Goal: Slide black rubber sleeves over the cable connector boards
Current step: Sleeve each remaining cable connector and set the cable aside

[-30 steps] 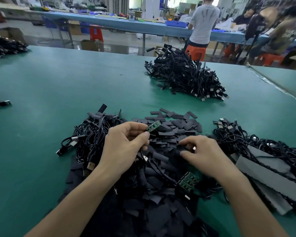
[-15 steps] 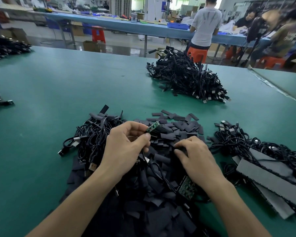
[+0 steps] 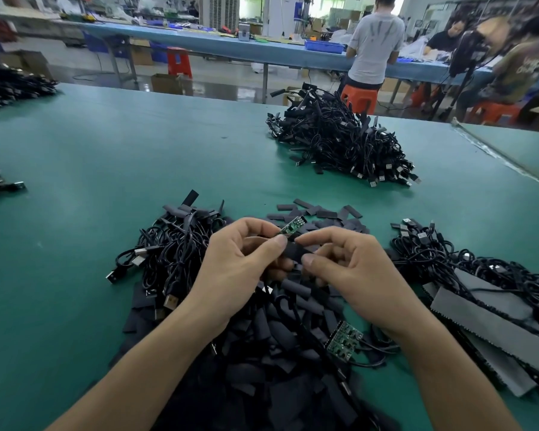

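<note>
Now the left hand (image 3: 240, 265) pinches a small green connector board (image 3: 293, 227) between thumb and forefinger, its grip closed on the board's near end, above the green bench (image 3: 75, 169). Beside it, the right hand (image 3: 355, 272) holds a black rubber sleeve (image 3: 293, 253) in a thumb-and-finger grip, just below the board. Under both hands lies a heap of loose sleeves (image 3: 262, 353), with spare boards (image 3: 344, 340) on cables at its near right. Tangled cables (image 3: 175, 244) sit left of the heap, a second tangle (image 3: 442, 259) sits right of it, and a big cable pile (image 3: 339, 144) lies far across the bench. Grey foam strips (image 3: 486, 315) lie at the right.
</note>
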A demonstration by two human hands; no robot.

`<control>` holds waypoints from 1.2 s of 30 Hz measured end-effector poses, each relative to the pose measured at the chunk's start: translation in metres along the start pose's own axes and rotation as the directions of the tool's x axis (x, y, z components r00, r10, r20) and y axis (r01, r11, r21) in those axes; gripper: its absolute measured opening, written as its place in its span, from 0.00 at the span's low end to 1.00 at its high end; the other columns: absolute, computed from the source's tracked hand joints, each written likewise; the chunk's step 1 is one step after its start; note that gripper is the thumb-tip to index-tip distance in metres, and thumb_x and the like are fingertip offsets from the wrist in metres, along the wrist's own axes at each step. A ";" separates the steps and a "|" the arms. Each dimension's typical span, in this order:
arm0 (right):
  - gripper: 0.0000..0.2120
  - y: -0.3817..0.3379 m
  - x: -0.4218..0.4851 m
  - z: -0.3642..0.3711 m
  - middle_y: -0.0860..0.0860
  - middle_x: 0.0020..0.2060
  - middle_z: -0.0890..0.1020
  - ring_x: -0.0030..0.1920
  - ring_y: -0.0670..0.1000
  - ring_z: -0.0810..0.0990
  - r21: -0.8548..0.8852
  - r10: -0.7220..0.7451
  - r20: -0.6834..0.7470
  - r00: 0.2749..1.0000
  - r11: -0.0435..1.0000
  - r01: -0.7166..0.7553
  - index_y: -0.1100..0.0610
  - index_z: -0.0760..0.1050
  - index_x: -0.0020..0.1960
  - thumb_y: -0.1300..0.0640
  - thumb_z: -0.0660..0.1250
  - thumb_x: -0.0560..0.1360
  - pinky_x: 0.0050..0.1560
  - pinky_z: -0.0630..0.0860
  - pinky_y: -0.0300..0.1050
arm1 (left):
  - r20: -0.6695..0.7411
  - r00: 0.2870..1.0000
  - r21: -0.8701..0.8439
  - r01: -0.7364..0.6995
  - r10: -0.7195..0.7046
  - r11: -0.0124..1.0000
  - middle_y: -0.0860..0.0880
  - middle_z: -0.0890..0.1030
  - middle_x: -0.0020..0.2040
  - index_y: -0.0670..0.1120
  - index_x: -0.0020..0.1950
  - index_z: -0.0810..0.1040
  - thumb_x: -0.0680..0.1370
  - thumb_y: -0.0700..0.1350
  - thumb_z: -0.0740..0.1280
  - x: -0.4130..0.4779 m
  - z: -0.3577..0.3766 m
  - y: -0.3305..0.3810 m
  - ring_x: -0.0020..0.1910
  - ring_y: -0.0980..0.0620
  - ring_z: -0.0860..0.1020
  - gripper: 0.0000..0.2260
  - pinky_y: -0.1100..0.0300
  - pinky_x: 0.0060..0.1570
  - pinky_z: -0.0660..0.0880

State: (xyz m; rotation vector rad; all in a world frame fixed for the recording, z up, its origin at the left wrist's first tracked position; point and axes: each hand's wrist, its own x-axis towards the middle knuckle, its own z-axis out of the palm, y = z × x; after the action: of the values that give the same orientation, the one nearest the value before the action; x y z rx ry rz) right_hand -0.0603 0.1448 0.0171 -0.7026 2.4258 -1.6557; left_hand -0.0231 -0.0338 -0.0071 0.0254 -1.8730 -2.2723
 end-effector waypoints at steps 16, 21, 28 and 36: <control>0.14 -0.006 -0.004 -0.001 0.42 0.42 0.84 0.45 0.39 0.81 -0.367 -0.300 -0.185 0.936 0.904 0.218 0.53 0.85 0.53 0.50 0.76 0.68 0.47 0.75 0.32 | -0.028 0.996 -0.022 0.081 -0.082 0.996 0.42 0.85 0.37 0.41 0.45 0.83 0.75 0.38 0.72 -0.002 0.000 0.004 0.34 0.49 0.84 0.01 0.63 0.32 0.79; 0.14 -0.002 -0.002 -0.011 0.38 0.43 0.83 0.45 0.36 0.81 -0.312 -0.291 -0.245 0.925 0.927 0.209 0.51 0.84 0.51 0.48 0.74 0.67 0.46 0.74 0.27 | -0.037 0.997 0.007 0.067 -0.067 0.998 0.43 0.84 0.36 0.41 0.45 0.85 0.75 0.36 0.73 0.000 -0.004 0.002 0.32 0.51 0.82 0.01 0.63 0.33 0.78; 0.10 0.004 -0.001 -0.017 0.42 0.41 0.84 0.42 0.39 0.82 -0.266 -0.273 -0.234 0.933 0.941 0.209 0.51 0.85 0.48 0.51 0.74 0.67 0.43 0.75 0.29 | -0.006 1.000 0.089 0.028 -0.028 0.996 0.45 0.84 0.33 0.42 0.47 0.86 0.74 0.36 0.74 0.001 -0.005 0.000 0.31 0.53 0.81 0.03 0.65 0.33 0.78; 0.15 0.006 0.000 -0.025 0.41 0.40 0.84 0.43 0.40 0.81 -0.308 -0.249 -0.136 0.959 0.930 0.198 0.51 0.85 0.51 0.47 0.75 0.66 0.44 0.73 0.29 | 0.000 1.000 0.143 -0.004 0.004 0.990 0.44 0.83 0.32 0.47 0.43 0.86 0.75 0.36 0.74 0.001 -0.006 -0.004 0.30 0.53 0.81 0.06 0.64 0.32 0.78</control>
State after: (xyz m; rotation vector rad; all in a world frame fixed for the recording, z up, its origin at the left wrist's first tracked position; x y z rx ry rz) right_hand -0.0707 0.1678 0.0209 -0.9459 2.8486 -1.5000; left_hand -0.0242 -0.0390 -0.0118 0.0425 -2.0307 -2.1301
